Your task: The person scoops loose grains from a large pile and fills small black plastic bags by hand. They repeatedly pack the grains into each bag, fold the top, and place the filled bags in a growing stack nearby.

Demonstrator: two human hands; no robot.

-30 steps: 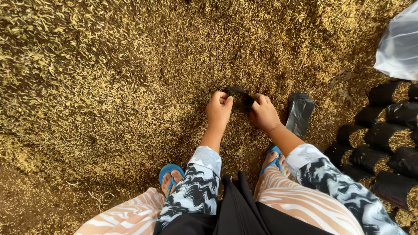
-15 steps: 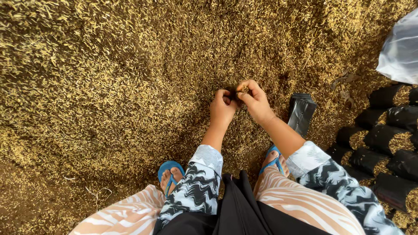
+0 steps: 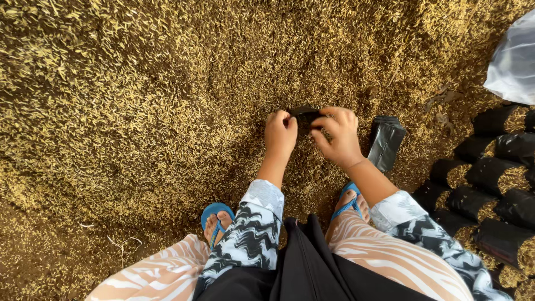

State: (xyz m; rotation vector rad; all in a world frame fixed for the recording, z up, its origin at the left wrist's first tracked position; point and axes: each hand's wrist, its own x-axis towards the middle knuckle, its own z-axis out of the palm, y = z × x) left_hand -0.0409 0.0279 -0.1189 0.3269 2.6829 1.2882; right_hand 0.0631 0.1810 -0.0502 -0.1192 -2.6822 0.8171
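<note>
A small black plastic bag (image 3: 305, 115) is pinched between both my hands, just above a wide heap of golden rice husks (image 3: 139, 100). My left hand (image 3: 280, 134) grips its left side with curled fingers. My right hand (image 3: 337, 136) grips its right side, fingers bent over the rim. Most of the bag is hidden behind my fingers. I squat, with my feet in blue sandals (image 3: 216, 218) below the hands.
A flat stack of empty black bags (image 3: 385, 142) stands right of my right hand. Several husk-filled black bags (image 3: 490, 184) lie in rows at the right edge. A translucent plastic sack (image 3: 515, 58) sits at the upper right.
My hands came together from apart on the bag and lifted it slightly off the husks, closer to me; the right hand now curls over the bag's rim.
</note>
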